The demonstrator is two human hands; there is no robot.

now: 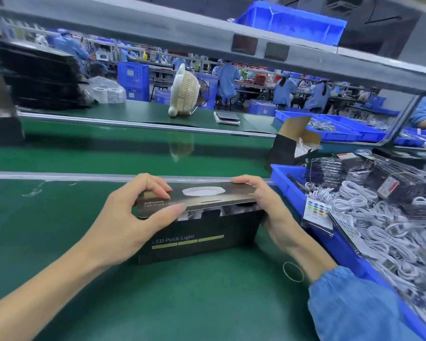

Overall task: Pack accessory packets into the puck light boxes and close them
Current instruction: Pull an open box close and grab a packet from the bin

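Green matting covers the worktop, and a black cardboard puck light box stands on it near the front edge of a glossy conveyor belt. Its lid is a flat printed flap, lowered but not tucked; a crumpled clear packet shows in the gap beneath, its contents too blurred to name. The left hand pinches the lid's left end, thumb on the near edge and curled fingers on top. The right hand grips the right end, fingers curled over the top; its palm hides that side of the box. A thin rubber band lies just beside the right wrist. To the right, touching distance away, a blue plastic bin holds coiled white cables and dark packets, cut off by the frame edge. An open black box stands behind the bin. Left of the box the matting lies bare.
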